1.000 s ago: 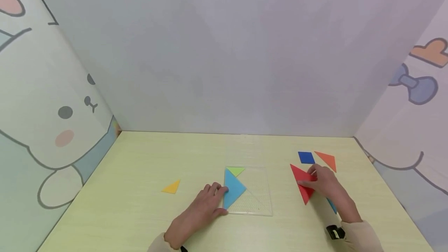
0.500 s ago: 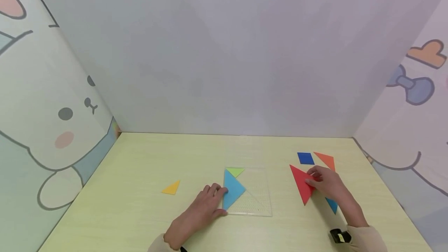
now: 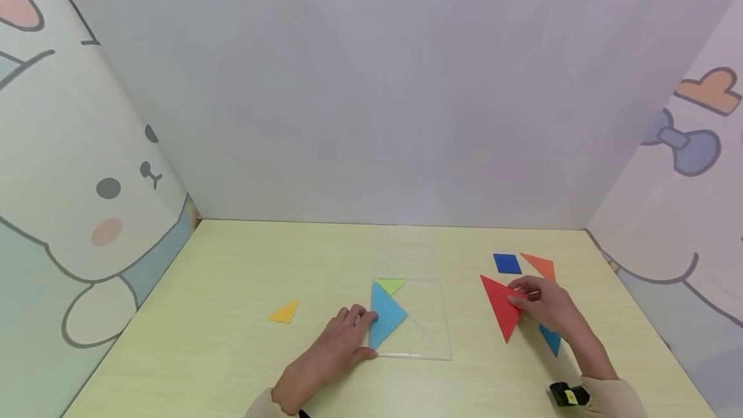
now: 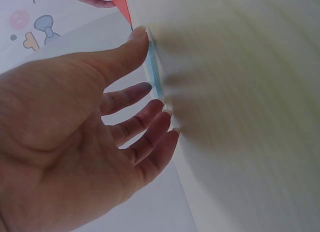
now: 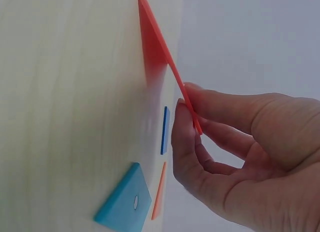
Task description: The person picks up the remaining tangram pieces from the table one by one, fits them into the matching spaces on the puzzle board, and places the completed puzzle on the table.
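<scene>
Between thumb and fingers my right hand (image 3: 548,308) pinches a red triangle tile (image 3: 500,307) by its right corner. In the right wrist view, the red tile slants, its held corner raised off the table and its far end low near the surface. My left hand (image 3: 339,344) rests at the left edge of a clear square tray (image 3: 429,347), fingertips and thumb touching that edge. Inside the tray, a light blue triangle (image 3: 387,316) lies along the left side, with a green triangle (image 3: 390,285) at the upper left corner.
A yellow triangle (image 3: 284,312) lies left of the tray. At the right are a dark blue parallelogram (image 3: 507,263), an orange triangle (image 3: 541,266) and a blue piece (image 3: 550,340) partly under the right wrist. A clear sheet (image 3: 404,250) lies behind the tray; walls border the table.
The right thumb has slid from across the red triangle to its right corner, and the right hand has shifted slightly right. The left hand and tray stay put.
</scene>
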Motion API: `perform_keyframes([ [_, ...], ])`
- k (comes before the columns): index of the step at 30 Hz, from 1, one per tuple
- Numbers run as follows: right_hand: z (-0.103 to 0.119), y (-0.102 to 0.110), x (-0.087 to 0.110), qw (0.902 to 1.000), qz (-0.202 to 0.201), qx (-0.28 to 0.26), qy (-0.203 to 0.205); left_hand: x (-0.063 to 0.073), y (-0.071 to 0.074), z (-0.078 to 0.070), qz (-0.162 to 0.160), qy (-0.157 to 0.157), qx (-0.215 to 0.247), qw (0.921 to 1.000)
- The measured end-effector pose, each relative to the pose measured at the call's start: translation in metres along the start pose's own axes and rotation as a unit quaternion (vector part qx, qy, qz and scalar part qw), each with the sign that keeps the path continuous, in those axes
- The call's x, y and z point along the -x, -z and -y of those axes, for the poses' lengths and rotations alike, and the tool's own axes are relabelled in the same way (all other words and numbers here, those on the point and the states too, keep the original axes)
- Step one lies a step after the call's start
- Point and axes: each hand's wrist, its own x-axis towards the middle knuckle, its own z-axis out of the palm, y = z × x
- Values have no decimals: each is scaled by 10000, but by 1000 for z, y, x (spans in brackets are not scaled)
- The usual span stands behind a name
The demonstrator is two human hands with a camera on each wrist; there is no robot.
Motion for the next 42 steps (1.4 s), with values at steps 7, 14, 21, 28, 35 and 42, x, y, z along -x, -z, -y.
perform_keyframes([
  [7, 0, 2, 2, 9996, 26, -244, 99, 0, -1, 1, -77, -71, -52, 9999],
  [14, 5, 3, 4, 9976, 186, -650, 114, -1, -2, 3, -107, -112, -26, 9999],
  [21, 10, 0, 3, 9935, 364, -1030, 321, -1, -3, 2, -149, -129, -82, 9998],
  [28, 21, -3, 0, 9923, 325, -865, 830, 0, -3, 3, -196, -147, -82, 9997],
  [35, 32, -5, -4, 9887, 367, -873, 1166, 0, -3, 3, -178, -130, -97, 9997],
  [42, 42, -11, -8, 9826, 471, -931, 1536, -1, -2, 2, -22, -17, -161, 9999],
])
